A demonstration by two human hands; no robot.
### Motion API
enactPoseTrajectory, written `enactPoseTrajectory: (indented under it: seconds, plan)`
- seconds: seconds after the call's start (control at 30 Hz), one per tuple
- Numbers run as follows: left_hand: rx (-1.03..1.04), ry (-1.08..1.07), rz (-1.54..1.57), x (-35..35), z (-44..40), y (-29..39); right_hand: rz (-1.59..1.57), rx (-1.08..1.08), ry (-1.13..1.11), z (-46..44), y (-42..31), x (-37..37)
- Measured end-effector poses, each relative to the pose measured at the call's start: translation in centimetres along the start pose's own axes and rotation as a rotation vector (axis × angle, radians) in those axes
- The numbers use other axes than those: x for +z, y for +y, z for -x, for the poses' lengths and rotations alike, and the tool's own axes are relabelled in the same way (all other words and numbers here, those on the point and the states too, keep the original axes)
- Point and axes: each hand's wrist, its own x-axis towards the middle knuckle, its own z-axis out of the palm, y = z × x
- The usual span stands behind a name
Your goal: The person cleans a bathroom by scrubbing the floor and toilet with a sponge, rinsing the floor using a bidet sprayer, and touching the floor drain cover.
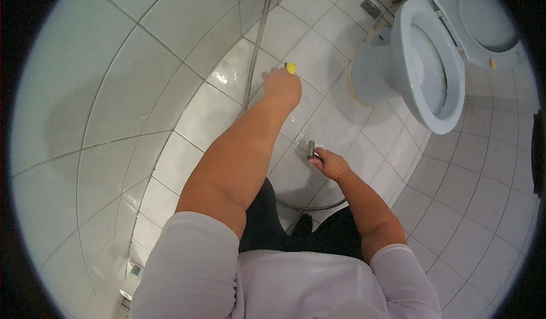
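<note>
Stretched forward over the wet tiled floor (310,63), my left hand (280,85) is closed on a yellow sponge with a dark layer (290,68), which shows at its right side. My right hand (330,164) is wrapped round a metal spray head (311,149) above the floor, nearer my legs and to the right. The grip on its handle is partly hidden by the fingers. Water glistens on the tiles beyond the spray head.
A toilet (406,63) with its lid (489,17) raised stands at the upper right. A floor drain (371,8) lies behind it. One metal hose (260,34) hangs along the tiled left wall (114,91); a hose section (310,208) curves near my legs.
</note>
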Motion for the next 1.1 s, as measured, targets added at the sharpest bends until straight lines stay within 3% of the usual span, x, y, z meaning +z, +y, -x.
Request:
enactPoseTrajectory:
  seconds: [0.1, 0.13, 0.2, 0.33, 0.47, 0.53, 0.6, 0.67, 0.7, 0.77, 0.87, 0.9, 0.97, 1.1]
  plan:
    - [0.002, -0.015, 0.002, 0.6, -0.2, 0.0, 0.086, -0.189, -0.150, 0.0, 0.0, -0.7]
    - [-0.001, -0.035, 0.004, 0.6, -0.1, 0.0, 0.086, -0.188, -0.150, -0.1, -0.1, -1.1]
    - [-0.007, -0.051, 0.008, 0.5, -0.1, 0.0, -0.092, 0.061, 0.100, -0.5, -0.2, -2.1]
    - [0.004, -0.050, -0.009, 0.8, -0.2, -0.1, 0.006, -0.100, 0.059, -0.9, -0.7, -3.5]
    - [0.037, 0.019, 0.004, 1.0, -0.2, -0.1, -0.126, 0.013, 0.163, -2.1, -1.8, -3.9]
    - [0.063, 0.043, 0.013, 0.9, -0.1, 0.0, 0.110, -0.322, -0.024, -2.6, -3.3, -3.6]
    - [0.083, 0.067, 0.028, 1.2, -0.1, 0.1, 0.097, -0.344, 0.020, -3.2, -4.9, -3.1]
    - [0.159, 0.109, 0.043, 1.6, -0.1, 0.1, 0.210, -0.411, -0.097, -3.8, -6.4, -2.8]
    - [0.162, 0.111, 0.038, 1.6, -0.2, 0.2, 0.208, -0.411, -0.092, -4.1, -6.9, -2.8]
    - [0.162, 0.123, 0.038, 1.6, -0.3, 0.2, 0.090, -0.428, 0.157, -4.8, -7.8, -3.1]
    - [0.211, 0.210, 0.037, 1.4, -0.4, 0.1, 0.153, -0.414, -0.038, -5.4, -9.0, -5.2]
    - [0.217, 0.212, 0.039, 1.2, -0.4, 0.2, 0.155, -0.408, -0.034, -5.5, -8.9, -5.4]
    - [0.232, 0.268, 0.080, 0.9, -0.5, 0.1, 0.055, -0.381, 0.197, -5.9, -8.7, -5.8]
    - [0.255, 0.415, 0.102, 0.1, -0.2, 0.2, 0.064, -0.349, 0.133, -5.4, -7.9, -5.5]
